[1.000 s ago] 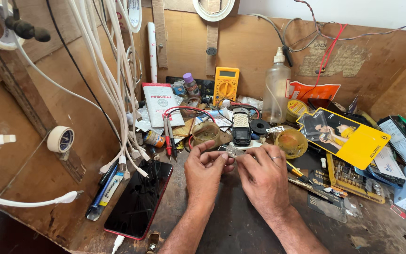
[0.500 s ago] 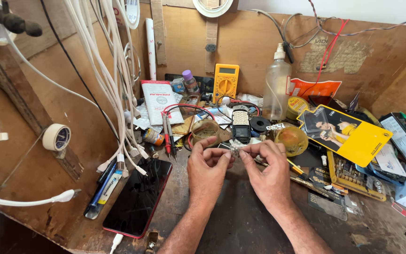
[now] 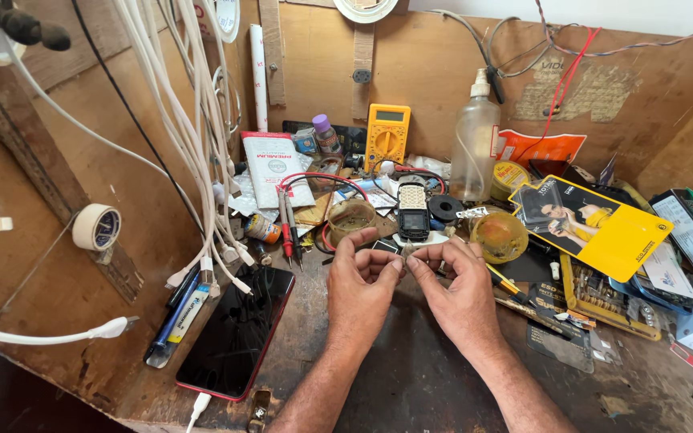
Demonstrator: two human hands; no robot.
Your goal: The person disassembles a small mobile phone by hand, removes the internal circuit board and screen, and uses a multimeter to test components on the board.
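My left hand (image 3: 365, 282) and my right hand (image 3: 452, 287) meet over the middle of the worn workbench (image 3: 411, 377). Their thumbs and forefingers pinch a small dark part (image 3: 387, 248) between them; the fingers hide most of it. Just beyond the fingertips lies a small keypad phone (image 3: 413, 210), face up. A little glass jar (image 3: 352, 217) stands to the left of that phone, and an amber round lid (image 3: 499, 236) lies to its right.
A black smartphone (image 3: 238, 330) with a red edge lies at the left front, plugged into a white cable. White cables (image 3: 199, 152) hang down the left wall. A yellow multimeter (image 3: 387, 135), a plastic bottle (image 3: 475, 151), red probes (image 3: 286, 227) and a yellow card package (image 3: 599, 228) crowd the back and right.
The fingertips of both hands have drawn closer together around the small part. The hands stay in nearly the same spot.
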